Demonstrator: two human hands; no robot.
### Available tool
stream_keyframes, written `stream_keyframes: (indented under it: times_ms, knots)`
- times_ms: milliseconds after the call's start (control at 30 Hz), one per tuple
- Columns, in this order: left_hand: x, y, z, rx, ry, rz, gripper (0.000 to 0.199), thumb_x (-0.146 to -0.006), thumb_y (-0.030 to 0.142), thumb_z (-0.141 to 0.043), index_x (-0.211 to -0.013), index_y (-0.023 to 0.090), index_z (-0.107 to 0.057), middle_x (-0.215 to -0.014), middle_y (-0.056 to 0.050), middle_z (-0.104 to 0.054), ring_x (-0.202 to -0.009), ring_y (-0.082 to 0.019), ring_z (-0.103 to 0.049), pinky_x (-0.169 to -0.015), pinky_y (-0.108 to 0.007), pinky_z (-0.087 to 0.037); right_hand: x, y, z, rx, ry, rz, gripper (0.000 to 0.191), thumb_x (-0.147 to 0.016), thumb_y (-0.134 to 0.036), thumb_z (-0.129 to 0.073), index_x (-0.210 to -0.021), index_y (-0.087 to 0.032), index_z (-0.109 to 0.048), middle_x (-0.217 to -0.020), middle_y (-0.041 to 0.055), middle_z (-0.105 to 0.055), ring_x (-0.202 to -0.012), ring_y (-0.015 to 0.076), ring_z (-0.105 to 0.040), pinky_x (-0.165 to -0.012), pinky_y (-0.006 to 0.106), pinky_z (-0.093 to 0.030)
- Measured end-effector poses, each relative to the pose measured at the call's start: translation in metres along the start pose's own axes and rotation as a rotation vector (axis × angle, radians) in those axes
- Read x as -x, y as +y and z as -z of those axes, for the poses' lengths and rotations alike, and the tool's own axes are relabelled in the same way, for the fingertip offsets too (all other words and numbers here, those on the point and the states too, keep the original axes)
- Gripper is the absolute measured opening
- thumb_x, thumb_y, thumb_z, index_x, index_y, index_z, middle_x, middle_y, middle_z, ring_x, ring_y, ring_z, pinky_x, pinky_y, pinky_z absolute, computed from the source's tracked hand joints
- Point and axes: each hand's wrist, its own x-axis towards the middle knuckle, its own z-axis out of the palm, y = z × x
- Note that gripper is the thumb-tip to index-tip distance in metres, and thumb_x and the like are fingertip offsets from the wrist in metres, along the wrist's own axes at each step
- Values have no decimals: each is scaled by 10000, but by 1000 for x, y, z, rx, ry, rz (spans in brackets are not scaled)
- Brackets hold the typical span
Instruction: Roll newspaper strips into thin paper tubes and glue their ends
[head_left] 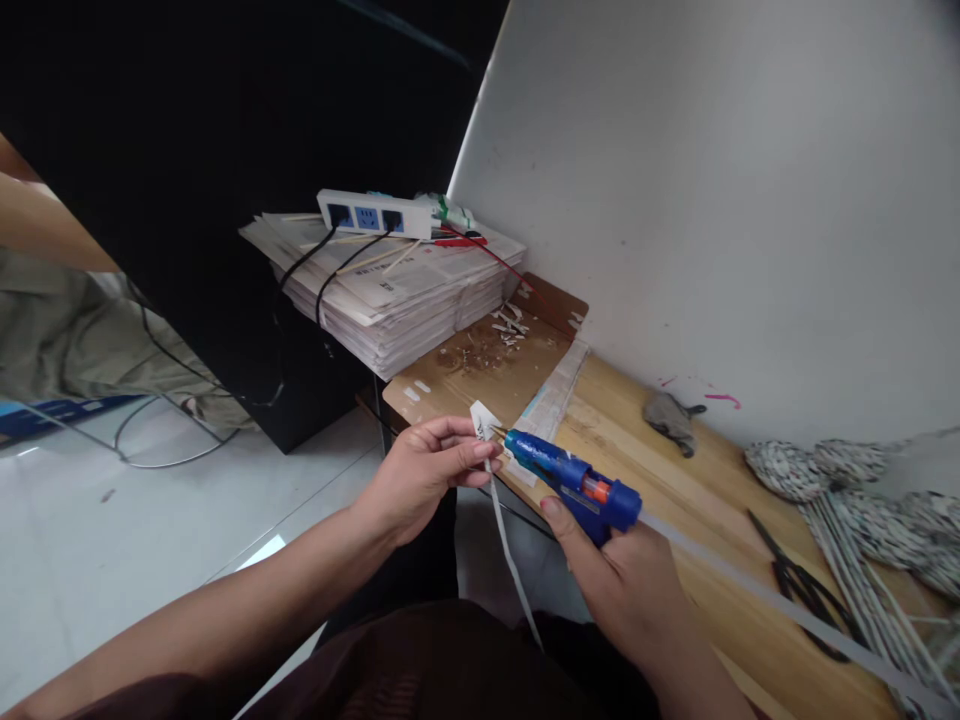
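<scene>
My left hand (442, 460) pinches a narrow rolled paper strip (504, 535); its flat, printed end (482, 414) sticks up past the fingertips and its tail hangs toward my lap. In my right hand (615, 570) is a blue hot glue gun (562, 470), its fingers wrapped round the handle. The metal nozzle (499, 430) points left and is at the flat paper end; whether it touches I cannot tell. A long, pale glue stick (780, 605) runs out of the gun's back toward the lower right.
A newspaper stack (420, 310) bears a power strip (375, 213) with two black plugs. Paper scraps (510, 325) lie on a cardboard sheet (442, 380). On the wooden table (622, 420) are a grey cloth (673, 420), black scissors (806, 590) and twisted paper bundles (847, 490). Another person's arm (52, 220) shows left.
</scene>
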Motion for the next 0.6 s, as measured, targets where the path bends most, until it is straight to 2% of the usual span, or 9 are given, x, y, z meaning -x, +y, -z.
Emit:
stream_keyframes:
  times_ms: [100,267,367,600]
  knots:
    - [0,0,0,4,1,5,227,-703,196,-806,-880,127,-680,-811,-65,-744,-725,-139,-713,-606,-174,-568,-1,1,-1,58,-23,-1,307,-924,-410,-517,-1147,-246,-648,-1070,75,-708,-930,238,-668,-731,327,-511]
    - [0,0,2,1,19,10,253,-690,195,-813,-878,116,-663,-823,-79,-743,-733,-150,-713,-614,-188,-570,-3,-8,5,42,27,-27,245,-898,-413,-552,-989,-232,-690,-836,50,-722,-795,223,-678,-660,306,-510]
    - [0,0,4,2,30,10,258,-687,196,-816,-879,120,-660,-827,-75,-742,-736,-156,-714,-615,-196,-573,-4,-14,9,-14,16,-33,230,-888,-402,-558,-898,-225,-703,-750,47,-711,-753,221,-679,-625,297,-511]
    - [2,3,2,9,-1,16,235,-692,197,-811,-881,124,-691,-775,-50,-731,-718,-138,-706,-607,-177,-563,-1,-7,3,-114,-26,-70,250,-862,-459,-578,-902,-247,-706,-654,44,-663,-709,233,-667,-560,301,-502]
